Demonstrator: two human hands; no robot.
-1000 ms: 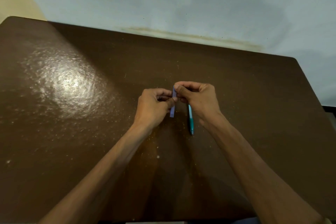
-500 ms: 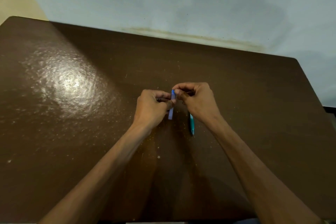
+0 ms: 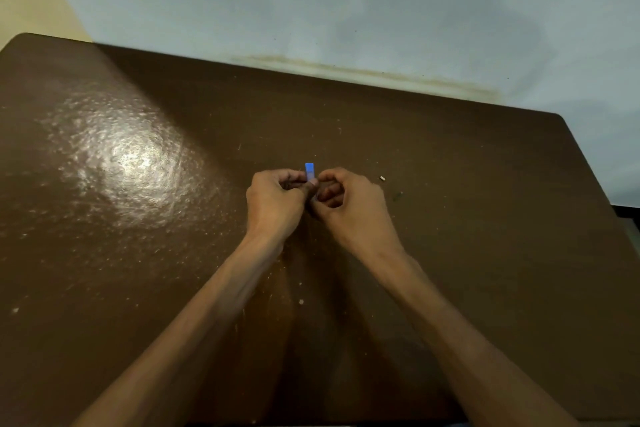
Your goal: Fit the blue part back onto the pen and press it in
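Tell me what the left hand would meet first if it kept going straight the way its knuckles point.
Probably bare table, then the wall. The left hand, pinching the blue strip beside the right hand, points away from the person; nothing shows in that line, though depth is unclear.

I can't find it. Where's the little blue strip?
In the head view, the blue strip sticks up mid-table, pinched between the left hand and right hand.

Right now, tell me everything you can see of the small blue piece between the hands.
The blue piece is a small flat-looking strip, bright blue, paler toward its lower end. It stands roughly upright above the brown table, only its top showing; the rest is hidden by fingers. The left hand pinches it, the right hand presses close. Material unclear.
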